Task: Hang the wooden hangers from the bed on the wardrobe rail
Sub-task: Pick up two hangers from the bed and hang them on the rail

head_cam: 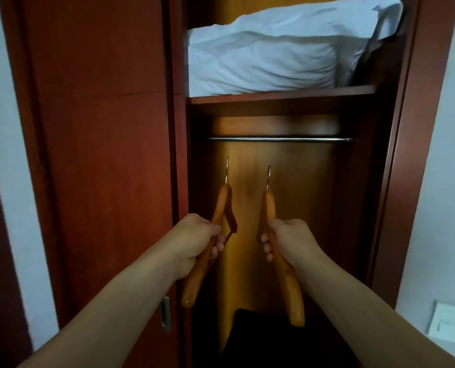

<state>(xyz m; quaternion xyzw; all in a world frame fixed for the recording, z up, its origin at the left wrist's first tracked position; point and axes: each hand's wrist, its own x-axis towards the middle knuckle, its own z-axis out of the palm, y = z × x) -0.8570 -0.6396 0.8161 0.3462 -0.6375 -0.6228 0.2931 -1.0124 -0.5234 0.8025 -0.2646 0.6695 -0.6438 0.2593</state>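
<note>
Head view, left hand: the person's bare left hand (197, 241) reached forward from the lower left; its fingers (219, 247) were curled tight around the lower arm of an orange-brown wooden hanger (210, 243); the thumb lay over the top of the grip.
Head view, left hanger: it stood almost upright, edge-on to the camera; its thin metal hook (227, 168) pointed up, below the rail and apart from it; its lower tip hung beneath the wrist, near the edge of the door.
Head view, right hand: the bare right hand (287, 241) came in from the lower right; its fingers (266, 247) were wrapped closed around a second orange-brown wooden hanger (281, 251), with the fingertips showing on the left side of the wood.
Head view, right hanger: upright, slightly tilted; its metal hook (268, 176) sat a little lower than the other hook, also below the rail and not touching it; the two hangers were near each other, side by side, apart.
Head view, rail: a straight silver metal wardrobe rail (279, 139) ran across the open compartment, under a dark red-brown wooden shelf (282, 94); nothing hung on its visible length.
Head view, shelf load: a crumpled white pillow (274, 57) lay on the shelf, filling most of the upper compartment.
Head view, surroundings: a red-brown sliding wardrobe door (99, 155) stood to the left, with a small metal recessed handle (165, 314) low on its edge; the lighter amber back panel (300, 195) showed behind the hangers; a dark shape on the wardrobe floor could not be made out.
</note>
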